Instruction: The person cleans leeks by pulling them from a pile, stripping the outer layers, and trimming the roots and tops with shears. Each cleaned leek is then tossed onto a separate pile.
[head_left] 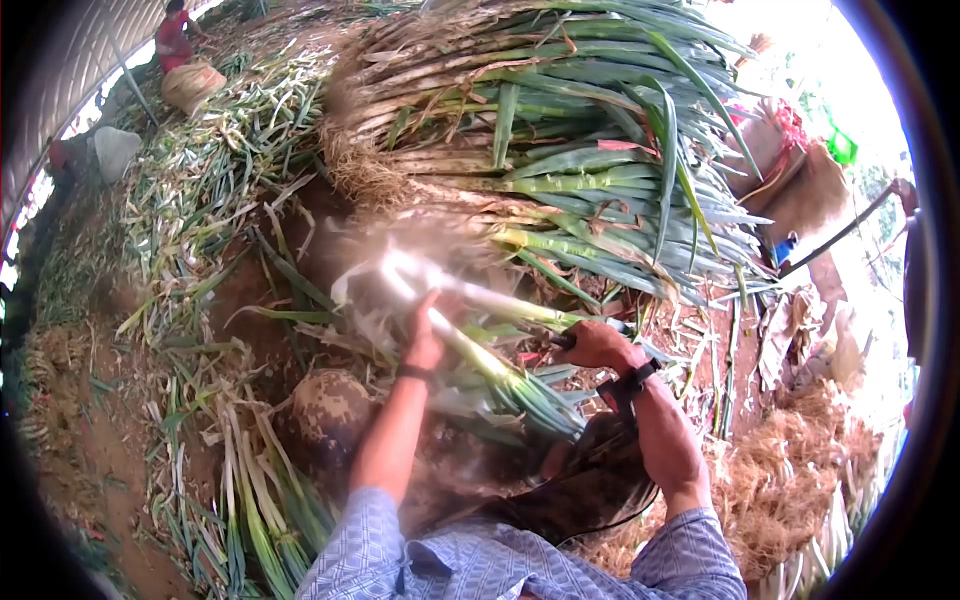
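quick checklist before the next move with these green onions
1. Left hand gripping the stalks: ok.
2. Right hand closed on the dark handle: ok.
3. What is at the handle's far end: cannot tell, hidden among leaves.
4. White stalk ends clearly seen: not ok, blurred.
5. Big pile apart from both hands: ok.
6. Person in straw hat away from the hands: ok.

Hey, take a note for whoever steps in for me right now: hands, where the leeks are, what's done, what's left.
Left hand: grips white leek stalks, root end blurred.
Right hand: closed on a dark handle, blade hidden.
Stacked leeks lie just ahead, roots on.
Done: stripped leaves lie left, root clumps right.
Left: apparently that whole stack.
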